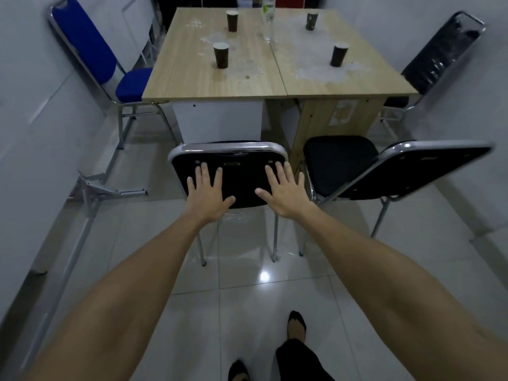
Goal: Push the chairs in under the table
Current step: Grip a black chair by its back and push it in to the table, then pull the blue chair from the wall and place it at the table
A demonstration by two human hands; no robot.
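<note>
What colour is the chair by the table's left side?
Blue chair, with a chrome frame; clearest in the head view.

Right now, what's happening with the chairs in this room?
A person has the left hand and right hand flat, fingers spread, on the back of a black chair facing the table. A second black chair beside it sits angled and pulled out. A blue chair stands at the left side.

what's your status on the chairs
Both hands, left and right, flat on near black chair. Seat reaching table. Second black chair angled alongside.
</note>
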